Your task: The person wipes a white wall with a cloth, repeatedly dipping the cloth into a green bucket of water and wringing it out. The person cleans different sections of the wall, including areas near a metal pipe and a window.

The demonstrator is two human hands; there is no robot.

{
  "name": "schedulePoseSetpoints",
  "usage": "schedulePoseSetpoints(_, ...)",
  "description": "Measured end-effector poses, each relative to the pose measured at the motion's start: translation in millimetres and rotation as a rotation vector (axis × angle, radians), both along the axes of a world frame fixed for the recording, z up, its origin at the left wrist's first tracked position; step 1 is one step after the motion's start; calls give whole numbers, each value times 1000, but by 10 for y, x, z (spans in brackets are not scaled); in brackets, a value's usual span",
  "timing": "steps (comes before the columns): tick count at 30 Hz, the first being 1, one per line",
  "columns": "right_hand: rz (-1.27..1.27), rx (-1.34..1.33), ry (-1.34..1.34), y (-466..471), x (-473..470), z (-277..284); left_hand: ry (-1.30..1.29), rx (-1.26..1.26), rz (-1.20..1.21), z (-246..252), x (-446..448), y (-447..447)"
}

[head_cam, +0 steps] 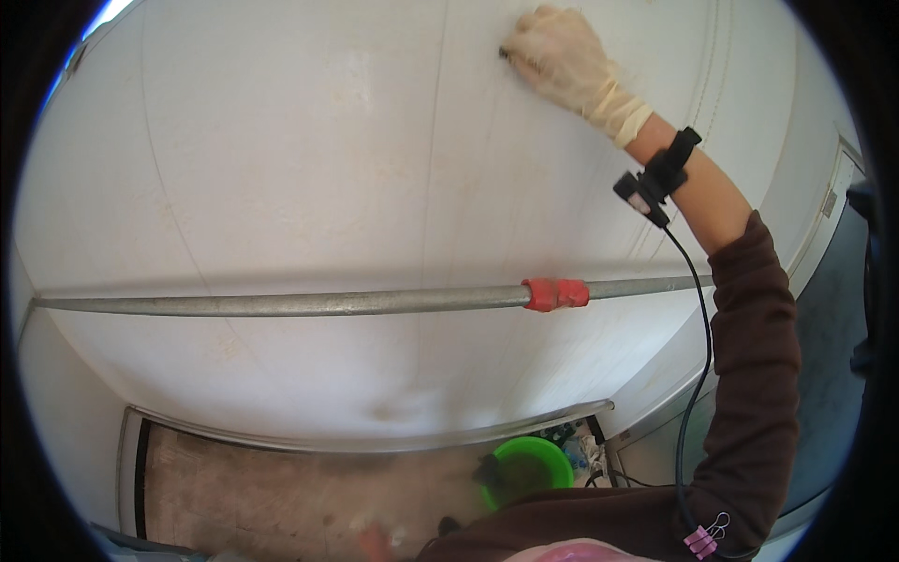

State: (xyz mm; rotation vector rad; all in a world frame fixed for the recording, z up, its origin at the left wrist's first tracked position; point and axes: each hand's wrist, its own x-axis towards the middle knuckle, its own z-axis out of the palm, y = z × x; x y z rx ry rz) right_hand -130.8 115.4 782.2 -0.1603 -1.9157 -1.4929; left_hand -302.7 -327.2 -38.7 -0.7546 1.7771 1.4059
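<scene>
My right hand (555, 56), in a cream rubber glove, presses against the upper part of a white panel wall (302, 175). Its fingers are closed around a small dark object (503, 53), of which only an end shows. A black device on a strap (653, 175) sits on my right forearm, its cable running down along the brown sleeve. At the bottom edge, a blurred reddish shape (376, 542) seems to be my left hand, low over the floor. Its fingers cannot be made out, nor whether it holds anything.
A grey metal pipe (351, 303) with red wrapping (556, 294) crosses in front of the panel. Below stands a green basin (564, 467) of murky liquid, a dark thing at its left rim. Bottles and plastic (579, 453) lie beside it. A bluish door panel (825, 351) is at right.
</scene>
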Motion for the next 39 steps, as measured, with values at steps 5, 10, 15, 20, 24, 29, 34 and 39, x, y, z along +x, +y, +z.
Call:
schedulePoseSetpoints(5,197,11,194,36,-33,-28,53,165,-170,-25,10,-78)
schedulePoseSetpoints(10,27,28,28,19,-47,-38,39,147,-141,37,42,-109)
schedulePoseSetpoints(15,-3,-29,52,23,-33,-4,59,149,-133,-24,68,-120)
schedulePoseSetpoints(20,57,-35,27,-4,-49,-40,44,149,-112,-66,111,-169)
schedulePoseSetpoints(24,73,-65,111,-41,-70,-93,45,126,-131,-69,131,-202)
schedulePoseSetpoints(29,111,-51,4,17,-72,-67,245,194,-259,-225,141,-266)
schedulePoseSetpoints(34,167,-70,110,96,-52,-332,343,307,-158,-361,148,-332)
schedulePoseSetpoints(39,68,-160,-136,35,-85,-471,83,198,-48,-48,162,-311)
